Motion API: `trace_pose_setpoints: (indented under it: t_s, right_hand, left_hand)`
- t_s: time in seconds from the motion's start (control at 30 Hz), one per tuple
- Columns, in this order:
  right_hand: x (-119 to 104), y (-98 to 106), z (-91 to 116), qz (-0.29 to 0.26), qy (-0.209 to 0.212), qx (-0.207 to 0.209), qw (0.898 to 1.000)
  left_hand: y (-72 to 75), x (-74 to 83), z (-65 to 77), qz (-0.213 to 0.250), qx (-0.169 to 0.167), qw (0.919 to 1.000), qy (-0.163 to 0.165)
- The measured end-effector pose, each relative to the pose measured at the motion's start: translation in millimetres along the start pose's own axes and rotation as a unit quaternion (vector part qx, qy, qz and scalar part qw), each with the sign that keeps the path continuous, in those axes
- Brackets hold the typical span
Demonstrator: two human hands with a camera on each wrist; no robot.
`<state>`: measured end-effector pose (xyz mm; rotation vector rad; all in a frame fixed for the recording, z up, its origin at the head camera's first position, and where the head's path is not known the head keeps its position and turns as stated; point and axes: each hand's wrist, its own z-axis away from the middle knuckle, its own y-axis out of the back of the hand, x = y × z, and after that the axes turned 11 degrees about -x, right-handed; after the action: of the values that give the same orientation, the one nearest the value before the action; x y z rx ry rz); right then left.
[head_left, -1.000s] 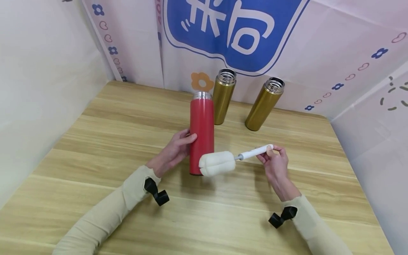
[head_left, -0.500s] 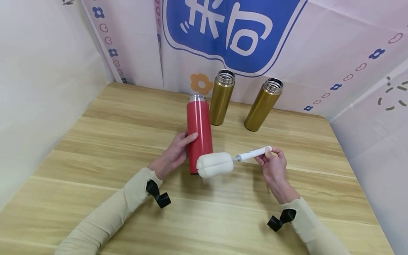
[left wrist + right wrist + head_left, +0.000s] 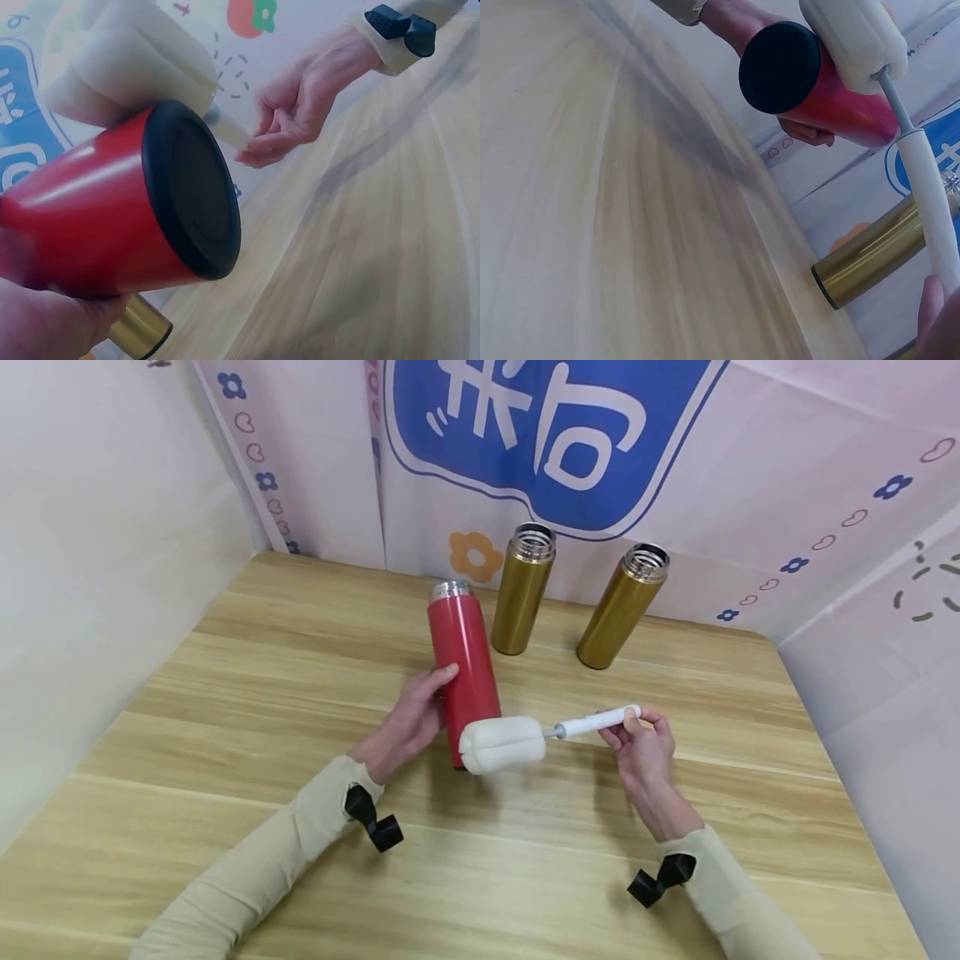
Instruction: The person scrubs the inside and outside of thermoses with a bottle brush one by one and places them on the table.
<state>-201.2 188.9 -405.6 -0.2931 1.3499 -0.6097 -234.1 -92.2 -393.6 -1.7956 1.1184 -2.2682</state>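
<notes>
- From the head view we see a wooden table (image 3: 187, 718); above its near middle, the left hand (image 3: 411, 722) holds a red bottle (image 3: 465, 647), its fingers wrapped around the side and the thumb across the front.
- The red bottle is tilted, its bare metal neck leaning away and to the left. Both wrist views show its black base (image 3: 196, 191) lifted off the table.
- The right hand (image 3: 647, 752) pinches the far end of a brush's white handle (image 3: 596, 722) between thumb and fingers.
- The brush's cream sponge head (image 3: 504, 745) lies across the lower front of the red bottle, outside it. It looks in contact, though we cannot tell how firmly it presses.
- Behind stand two gold bottles (image 3: 520, 597) (image 3: 617, 614), upright and apart, mouths uncovered.
- We judge the step in hand to be sponge work on the outer wall. A firm left grip matters most, since smooth, rounded metal could turn or slip under rubbing.
- A pinch so near the handle's end gives reach but little force; we would hold closer to the sponge for firmer strokes.
- Turning the red bottle slowly would bring hidden sides round, clear of the nearer gold one.
</notes>
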Motion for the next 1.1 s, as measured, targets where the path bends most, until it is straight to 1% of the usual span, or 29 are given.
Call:
trace_pose_setpoints:
  t_s: [0.2, 0.43, 0.6, 0.73, 0.87, 0.97, 1.1]
  right_hand:
    - [0, 0, 3, 0.002, 0.001, -0.004, 1.000]
    - [0, 1, 4, 0.007, -0.010, 0.000, 1.000]
    - [0, -1, 2, -0.006, -0.007, 0.011, 1.000]
    - [-1, -4, -4, -0.020, -0.001, 0.028, 0.999]
    - [-5, -9, -11, -0.050, 0.007, 0.046, 0.998]
    - [-10, -13, -19, -0.072, 0.023, 0.054, 0.996]
    - [-18, -20, -31, -0.100, 0.051, 0.074, 0.991]
  left_hand:
    - [-3.8, -1.4, 0.3, -0.015, 0.005, 0.9999, -0.001]
    - [-2.9, 0.0, 4.1, -0.028, -0.014, 0.9995, -0.006]
    - [-3.4, -0.6, 5.1, -0.038, -0.025, 0.9989, -0.009]
    - [-4.7, -0.7, 6.7, -0.064, -0.041, 0.9971, -0.002]
    - [-5.4, -0.4, 8.5, -0.079, -0.061, 0.9950, 0.007]
    - [-4.2, -0.8, 9.3, -0.080, -0.076, 0.9938, 0.010]
    - [-2.1, -1.5, 10.2, -0.095, -0.095, 0.9908, 0.015]
